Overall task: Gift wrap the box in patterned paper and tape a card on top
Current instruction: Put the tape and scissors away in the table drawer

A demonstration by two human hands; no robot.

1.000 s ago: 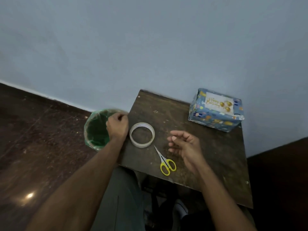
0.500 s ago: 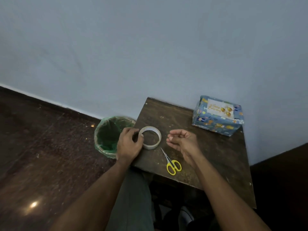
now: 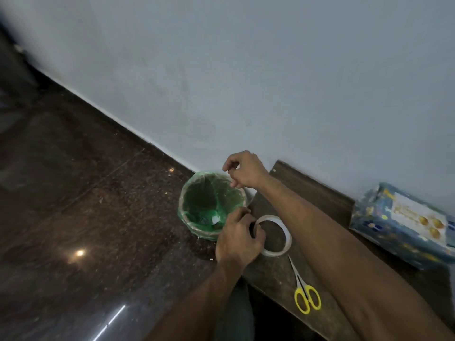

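Note:
The box [image 3: 376, 230], wrapped in blue patterned paper, sits at the table's far right against the wall. A white card [image 3: 411, 211] with gold print lies on its top. My left hand [image 3: 237, 239] grips the left side of the clear tape roll [image 3: 283, 244], which lies flat on the table near its left edge. My right hand [image 3: 243, 172] reaches across my left arm and hovers over the far rim of the bin, fingers curled and fingertips pinched together. Nothing shows between them.
A round bin with a green liner [image 3: 209, 203] stands on the dark floor just left of the wooden table [image 3: 320, 193], with scraps at its bottom. Yellow-handled scissors [image 3: 306, 294] lie shut near the table's front edge. The pale wall runs right behind the table.
My right hand has moved from above the table's middle leftward to over the bin. My left hand stays on the tape roll. The camera has swung left.

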